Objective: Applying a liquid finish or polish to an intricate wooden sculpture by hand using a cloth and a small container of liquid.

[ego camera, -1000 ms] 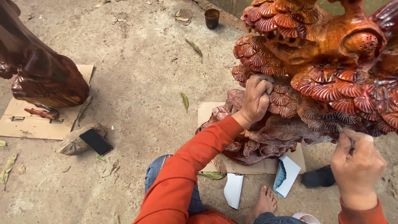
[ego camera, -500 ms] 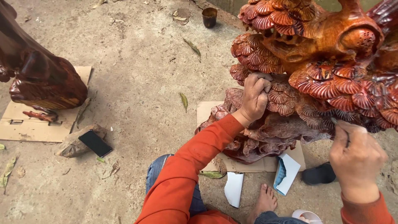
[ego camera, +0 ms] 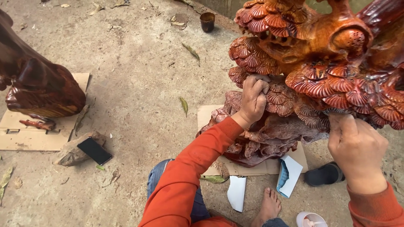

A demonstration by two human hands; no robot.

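Both hands stay closed on the carved wooden sculpture (ego camera: 320,80): the left hand (ego camera: 253,100) still grips a carved cluster, while the right hand (ego camera: 355,145) has moved slightly higher, pressing sandpaper (ego camera: 334,112) under its fingertips.

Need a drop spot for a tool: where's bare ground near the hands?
Open concrete lies between the dark carving on the left and the big red carving, around the fallen leaf. Crowded: under the left hand and right hand, with paper sheets, sandal and bare foot.
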